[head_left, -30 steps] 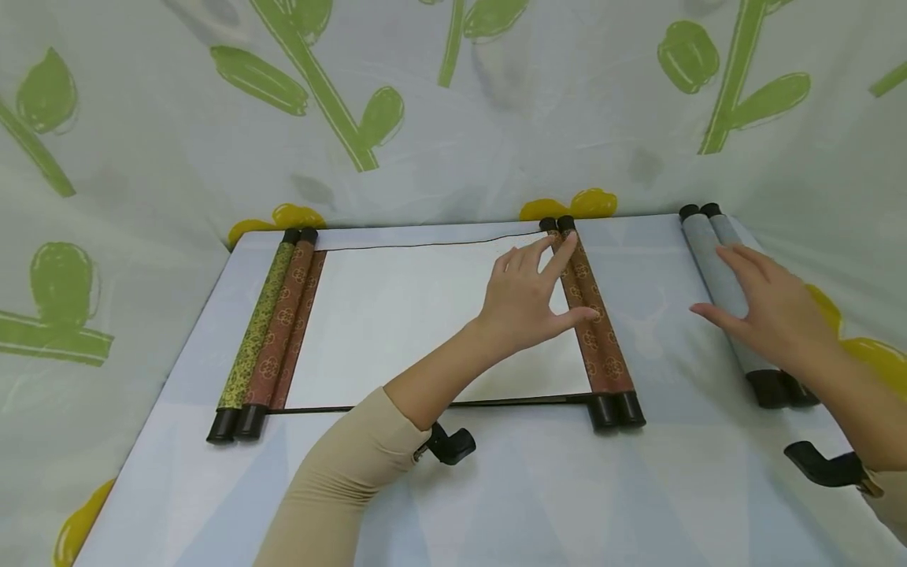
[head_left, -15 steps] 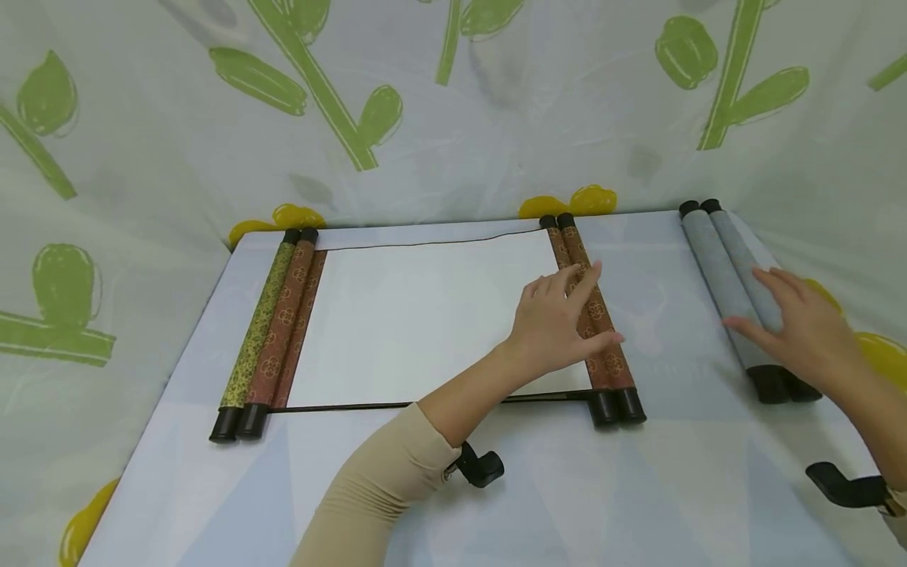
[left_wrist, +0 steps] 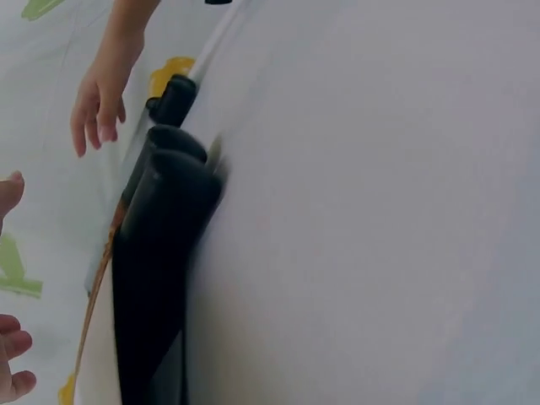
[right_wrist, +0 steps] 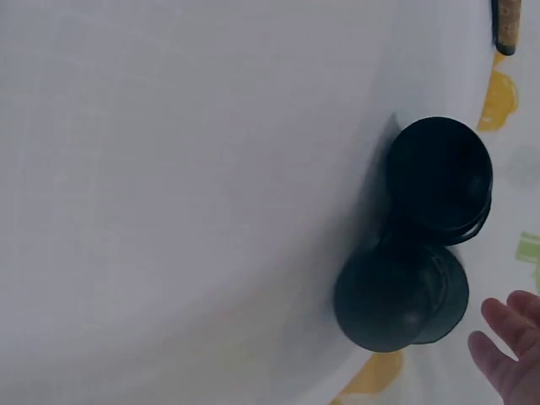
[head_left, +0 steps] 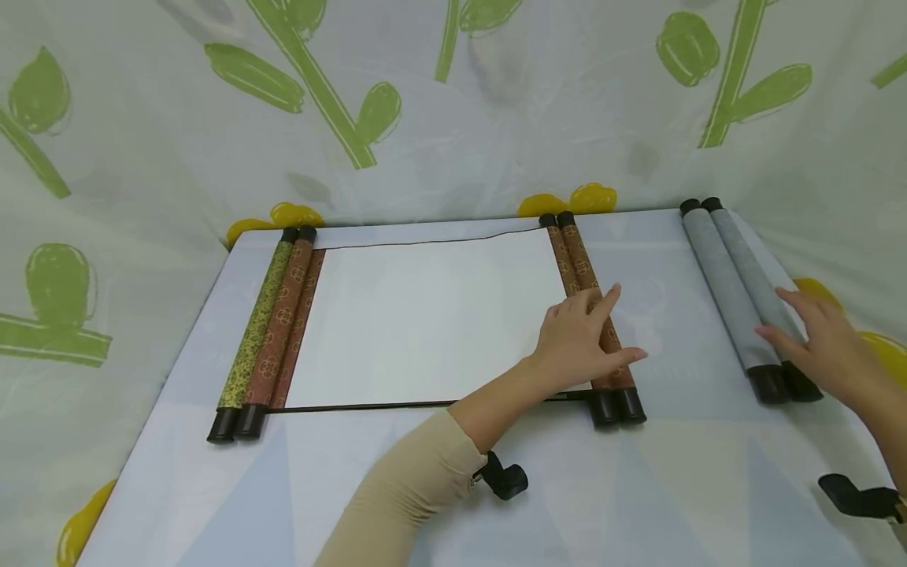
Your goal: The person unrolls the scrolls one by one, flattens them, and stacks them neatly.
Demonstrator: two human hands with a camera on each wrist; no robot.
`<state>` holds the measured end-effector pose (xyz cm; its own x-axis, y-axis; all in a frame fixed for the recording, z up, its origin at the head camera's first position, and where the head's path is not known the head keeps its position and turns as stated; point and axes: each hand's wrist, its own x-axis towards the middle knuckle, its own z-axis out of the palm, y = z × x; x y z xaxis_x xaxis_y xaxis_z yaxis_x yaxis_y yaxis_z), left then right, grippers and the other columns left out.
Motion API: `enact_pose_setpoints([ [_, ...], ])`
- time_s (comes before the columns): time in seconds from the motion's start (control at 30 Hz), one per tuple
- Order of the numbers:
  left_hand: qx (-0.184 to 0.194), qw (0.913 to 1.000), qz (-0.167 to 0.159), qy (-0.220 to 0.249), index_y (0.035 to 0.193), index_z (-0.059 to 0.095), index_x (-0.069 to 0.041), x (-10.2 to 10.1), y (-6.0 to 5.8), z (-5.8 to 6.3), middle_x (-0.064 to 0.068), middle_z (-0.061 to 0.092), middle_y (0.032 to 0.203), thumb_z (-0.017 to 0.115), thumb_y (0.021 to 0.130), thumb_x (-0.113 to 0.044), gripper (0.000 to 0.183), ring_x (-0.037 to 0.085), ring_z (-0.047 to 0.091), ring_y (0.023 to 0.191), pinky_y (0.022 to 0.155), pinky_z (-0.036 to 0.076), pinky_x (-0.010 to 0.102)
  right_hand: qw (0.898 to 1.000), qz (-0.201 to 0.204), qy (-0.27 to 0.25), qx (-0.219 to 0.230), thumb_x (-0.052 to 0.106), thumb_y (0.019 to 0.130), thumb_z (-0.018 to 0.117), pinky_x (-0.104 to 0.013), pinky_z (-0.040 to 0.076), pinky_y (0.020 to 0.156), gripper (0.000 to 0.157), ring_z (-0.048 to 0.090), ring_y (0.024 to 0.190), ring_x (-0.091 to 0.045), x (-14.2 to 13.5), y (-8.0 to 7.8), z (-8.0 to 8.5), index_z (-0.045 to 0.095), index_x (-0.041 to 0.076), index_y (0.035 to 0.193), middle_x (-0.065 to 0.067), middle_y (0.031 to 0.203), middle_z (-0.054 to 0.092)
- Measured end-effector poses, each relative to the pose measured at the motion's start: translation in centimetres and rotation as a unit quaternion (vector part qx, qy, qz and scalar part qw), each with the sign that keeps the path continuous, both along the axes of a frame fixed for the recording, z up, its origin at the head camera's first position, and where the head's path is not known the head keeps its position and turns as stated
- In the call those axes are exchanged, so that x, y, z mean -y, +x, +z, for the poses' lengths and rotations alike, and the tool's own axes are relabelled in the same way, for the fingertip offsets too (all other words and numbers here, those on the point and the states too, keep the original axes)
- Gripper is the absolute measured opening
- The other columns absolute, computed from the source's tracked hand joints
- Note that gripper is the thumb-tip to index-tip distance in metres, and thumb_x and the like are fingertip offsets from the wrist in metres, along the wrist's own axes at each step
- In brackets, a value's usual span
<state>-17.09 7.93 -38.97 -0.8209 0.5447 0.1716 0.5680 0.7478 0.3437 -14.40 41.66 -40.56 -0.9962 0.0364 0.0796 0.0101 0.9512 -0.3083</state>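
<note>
A scroll lies partly unrolled, its white sheet spread between brown flower-patterned rolls with black end caps. My left hand is over the right-hand brown rolls, fingers spread and holding nothing. Whether it touches them I cannot tell. In the left wrist view only fingertips show, beside the black caps. Two grey rolls lie side by side at the right. Beside their near half is my right hand, spread and holding nothing. The right wrist view shows it apart from the round black caps.
A yellow-green patterned roll lies against the left-hand brown roll. The pale table meets a white leaf-printed cloth at the back and sides. Black camera mounts hang from both wrists.
Both hands have moved right and nearer the table's front edge. The left has slid from the far part of the brown rolls to their near part. Scroll and rolls stay in place.
</note>
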Motion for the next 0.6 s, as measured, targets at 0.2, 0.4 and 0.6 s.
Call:
enact_pose_setpoints([
  [0.2,0.058,0.9972,-0.016,0.046,0.146,0.015,-0.027,-1.5,0.8,-1.2,-0.001,0.037,0.139,0.046,0.079,-0.068,0.084,0.011,0.037,0.126,0.101,0.032,0.032,1.0,0.015,-0.011,0.01,0.039,0.094,0.045,-0.068,0.017,0.094,0.072,0.018,0.122,-0.056,0.5,0.8,0.3,0.014,-0.003,0.143,-0.038,0.14,0.013],
  [0.4,0.086,0.9922,-0.01,0.089,0.145,0.024,-0.024,-2.9,0.8,-2.0,0.0,0.043,0.135,0.05,0.08,-0.064,0.08,0.011,0.039,0.124,0.108,0.023,0.038,1.0,0.015,-0.015,0.014,0.037,0.095,0.043,-0.066,0.015,0.096,0.069,0.017,0.123,-0.056,0.3,1.2,0.0,0.015,-0.007,0.141,-0.039,0.138,0.015],
  [0.6,0.109,0.9917,-0.004,0.069,0.144,0.022,-0.028,-4.4,1.2,-1.9,-0.007,0.041,0.138,0.048,0.08,-0.066,0.079,0.006,0.034,0.128,0.11,0.019,0.037,1.0,0.003,-0.016,0.009,0.037,0.095,0.042,-0.067,0.02,0.092,0.067,0.024,0.116,-0.057,-0.2,1.4,-0.5,0.018,-0.005,0.141,-0.04,0.135,0.02],
])
